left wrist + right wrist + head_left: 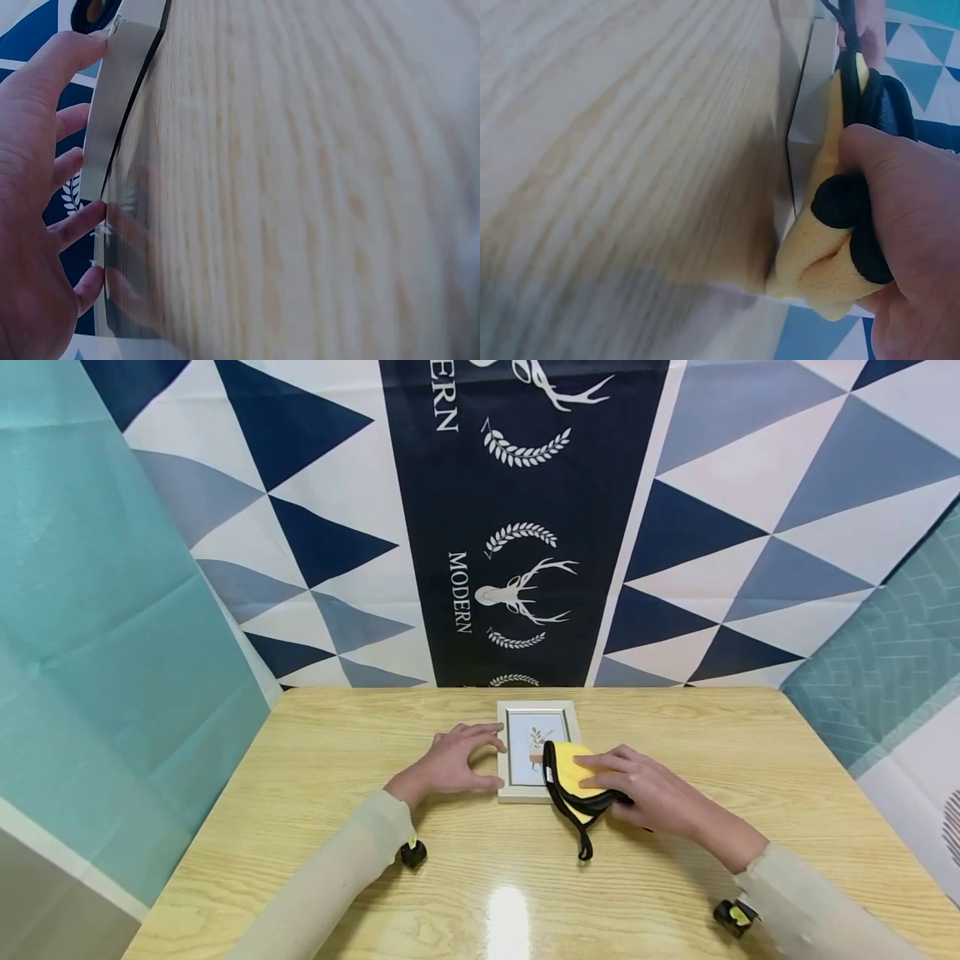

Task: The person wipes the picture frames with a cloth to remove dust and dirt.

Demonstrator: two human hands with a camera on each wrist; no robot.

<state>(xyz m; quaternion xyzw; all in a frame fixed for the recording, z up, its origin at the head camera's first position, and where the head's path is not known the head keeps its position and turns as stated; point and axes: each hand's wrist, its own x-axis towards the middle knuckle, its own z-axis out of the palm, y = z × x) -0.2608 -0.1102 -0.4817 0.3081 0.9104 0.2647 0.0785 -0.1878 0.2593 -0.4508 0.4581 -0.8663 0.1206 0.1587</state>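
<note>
A picture frame [517,794] with a pale border and a small potted-plant print lies on the wooden table. My left hand [452,762] is at its left side. Its thumb and fingers, spread apart, touch the frame's edge, as the left wrist view also shows. A yellow cleaning cloth [567,767] with black edging and a hanging loop is bunched in my right hand [654,789]. The cloth covers the frame's right lower part. In the right wrist view, the thumb presses on the folded cloth [817,251], while the fingertips behind it are mostly hidden.
The light wooden table [337,735] ends at a wall hung with patterned fabric [525,485]. Teal panels [112,610] stand at the left. A small black device [413,853] hangs at the left wrist, another device [733,917] at the right.
</note>
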